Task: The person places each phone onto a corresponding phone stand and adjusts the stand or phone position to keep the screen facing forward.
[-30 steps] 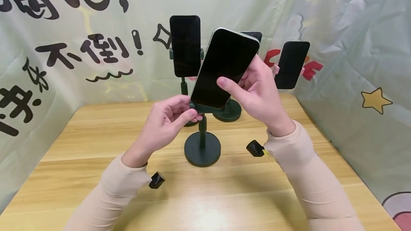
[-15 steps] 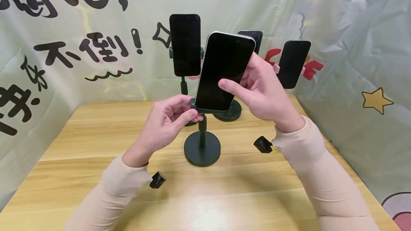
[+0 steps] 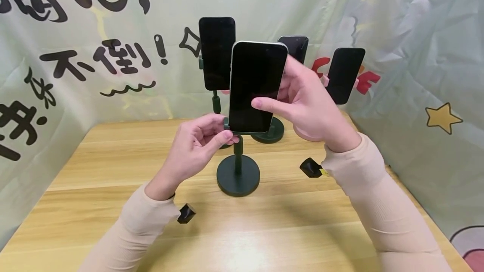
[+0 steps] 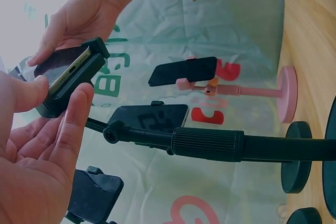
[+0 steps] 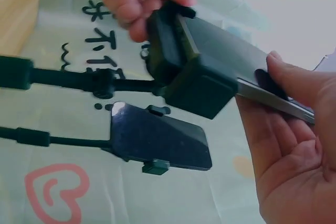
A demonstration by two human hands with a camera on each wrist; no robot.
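In the head view a phone (image 3: 253, 74) with a dark screen and a light frame stands nearly upright, its lower end between the ends of a dark green holder clamp (image 5: 202, 87). My right hand (image 3: 308, 102) grips the phone by its right side, thumb across the screen and fingers behind. My left hand (image 3: 193, 148) pinches the clamp's left end between thumb and fingers. Below, the clamp's thin pole (image 4: 210, 144) runs down to a round dark base (image 3: 238, 175) on the table. The right wrist view shows the phone's bottom edge lying in the clamp.
Behind are several other phones on stands: a dark one (image 3: 217, 53) at left, another (image 3: 298, 47) partly hidden by my right hand, and a third (image 3: 345, 74) in a pink holder. The wooden table (image 3: 113, 158) meets a printed cloth backdrop (image 3: 132, 11) at the back and sides.
The phone has turned from leaning right to nearly upright, and its top has moved left and slightly down. My right hand has shifted with it; my left hand stays on the clamp.
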